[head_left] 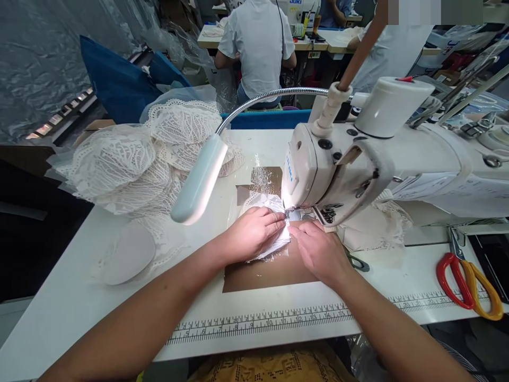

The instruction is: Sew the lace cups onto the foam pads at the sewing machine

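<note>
Several lace pieces (115, 154) piled toward the table's (71, 265) back-left corner, probably for left-side reach. Lamp (201, 180) bent over, likely lighting the stitch area. Left hand (254, 233) lies flat, fingers extended on the white piece (281, 241), seemingly pinning it mid-table beside the machine head (306, 164). Right hand (320, 249) half-curled at its right edge, perhaps guiding; can't tell if gripping. Scissors (469, 281) near front-right corner, likely for quick grabs.
</note>
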`<action>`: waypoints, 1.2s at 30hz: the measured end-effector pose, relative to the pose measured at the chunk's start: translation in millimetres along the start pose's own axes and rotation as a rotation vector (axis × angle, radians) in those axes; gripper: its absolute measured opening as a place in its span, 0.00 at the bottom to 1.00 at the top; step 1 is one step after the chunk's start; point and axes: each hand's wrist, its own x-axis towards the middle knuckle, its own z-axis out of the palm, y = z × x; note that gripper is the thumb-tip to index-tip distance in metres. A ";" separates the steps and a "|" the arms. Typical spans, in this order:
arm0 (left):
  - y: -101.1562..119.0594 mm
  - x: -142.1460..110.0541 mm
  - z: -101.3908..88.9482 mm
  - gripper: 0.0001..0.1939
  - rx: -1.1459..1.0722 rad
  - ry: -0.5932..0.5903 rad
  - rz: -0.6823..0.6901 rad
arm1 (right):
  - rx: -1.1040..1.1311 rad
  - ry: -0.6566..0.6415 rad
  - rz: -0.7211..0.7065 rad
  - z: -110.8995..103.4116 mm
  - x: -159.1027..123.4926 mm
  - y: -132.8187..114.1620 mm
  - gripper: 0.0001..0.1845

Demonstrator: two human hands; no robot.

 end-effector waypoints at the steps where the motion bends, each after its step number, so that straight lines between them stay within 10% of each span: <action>1: -1.1 0.2 -0.1 0.17 0.002 0.000 0.002 | 0.014 -0.006 0.002 -0.4 -0.2 0.4 0.20; 36: -4.6 -7.2 -16.0 0.11 -0.129 -0.043 0.016 | 0.094 -0.011 0.009 -2.4 2.5 -1.9 0.19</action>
